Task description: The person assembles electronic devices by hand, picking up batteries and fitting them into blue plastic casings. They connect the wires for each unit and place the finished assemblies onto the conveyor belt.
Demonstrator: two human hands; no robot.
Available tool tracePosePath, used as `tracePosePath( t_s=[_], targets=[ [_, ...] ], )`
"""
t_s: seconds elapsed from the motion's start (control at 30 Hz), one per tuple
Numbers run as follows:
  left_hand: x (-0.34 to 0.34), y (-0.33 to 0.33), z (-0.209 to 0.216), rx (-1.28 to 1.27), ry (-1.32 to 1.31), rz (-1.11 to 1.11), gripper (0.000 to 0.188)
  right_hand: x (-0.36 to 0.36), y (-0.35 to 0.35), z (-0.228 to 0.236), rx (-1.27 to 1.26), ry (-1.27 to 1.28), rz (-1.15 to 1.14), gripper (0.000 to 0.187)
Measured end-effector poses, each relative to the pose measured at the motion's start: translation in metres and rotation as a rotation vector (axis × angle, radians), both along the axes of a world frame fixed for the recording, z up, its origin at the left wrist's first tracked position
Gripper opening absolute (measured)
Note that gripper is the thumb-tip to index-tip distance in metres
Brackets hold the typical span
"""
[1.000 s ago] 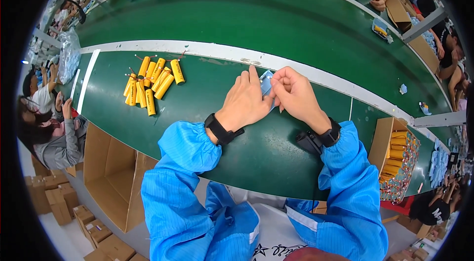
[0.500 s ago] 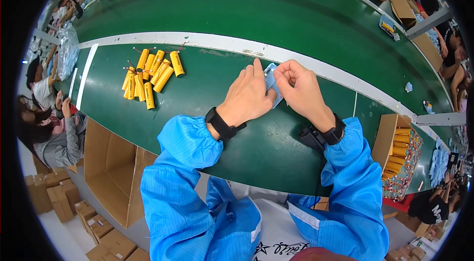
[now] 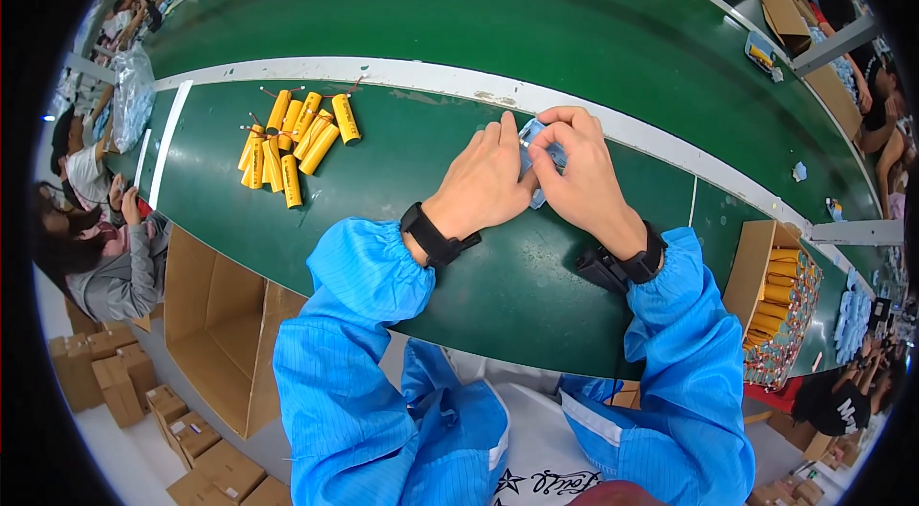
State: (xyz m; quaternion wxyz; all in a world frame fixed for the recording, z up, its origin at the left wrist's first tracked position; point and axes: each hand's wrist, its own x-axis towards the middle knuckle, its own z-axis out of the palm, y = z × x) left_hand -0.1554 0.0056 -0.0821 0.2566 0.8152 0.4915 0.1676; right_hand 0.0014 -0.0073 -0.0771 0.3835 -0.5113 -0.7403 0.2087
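A small light-blue plastic casing [image 3: 527, 134] stands out between my hands on the green bench, near the white strip. My left hand [image 3: 477, 175] holds the casing from its left side, with straight fingers along it and the thumb near its lower end. Over the casing's right side, my right hand [image 3: 586, 171] is bent into a pinch, thumb and index finger close together. Whatever is between those fingertips is too small or too covered to make out. The fingers hide much of the casing.
Several yellow wired battery cells [image 3: 297, 140] lie in a pile at the left. A cardboard box [image 3: 747, 269] at the right holds many more. An open carton [image 3: 215, 324] stands below the bench's left edge. Across the green belt [image 3: 431, 3], other people's hands are at work.
My right hand's fingers have shifted slightly left over the casing and curled closer, covering more of it. My left hand stays almost in place against the casing.
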Motion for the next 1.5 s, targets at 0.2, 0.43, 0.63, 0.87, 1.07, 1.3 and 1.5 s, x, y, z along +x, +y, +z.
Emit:
tracePosePath(
  t_s=[0.2, 0.43, 0.63, 0.87, 1.07, 1.3, 1.5],
  targets=[
    [0.0, 0.002, 0.0, -0.008, 0.0, -0.007, 0.069, 0.003, 0.001, -0.006, -0.066, -0.005, -0.021, 0.006],
    [-0.002, 0.002, -0.003, 0.026, -0.028, -0.028, 0.069, 0.002, 0.001, -0.009, -0.061, -0.016, -0.022, 0.007],
    [-0.002, 0.003, -0.003, 0.018, -0.025, -0.044, 0.069, 0.0, 0.001, -0.011, -0.065, -0.009, -0.034, 0.008],
    [-0.004, 0.004, -0.005, 0.044, -0.048, -0.062, 0.067, -0.003, -0.002, -0.011, -0.097, -0.01, -0.048, 0.008],
    [-0.003, 0.004, -0.006, 0.05, -0.068, -0.065, 0.066, -0.004, -0.001, -0.015, -0.08, -0.004, -0.06, 0.007],
    [-0.003, 0.004, -0.011, 0.106, -0.109, -0.087, 0.049, -0.01, 0.0, -0.01, -0.132, 0.015, -0.118, 0.006],
    [-0.005, 0.005, -0.011, 0.105, -0.11, -0.09, 0.035, -0.019, 0.003, -0.004, -0.125, -0.028, -0.165, 0.002]
  ],
)
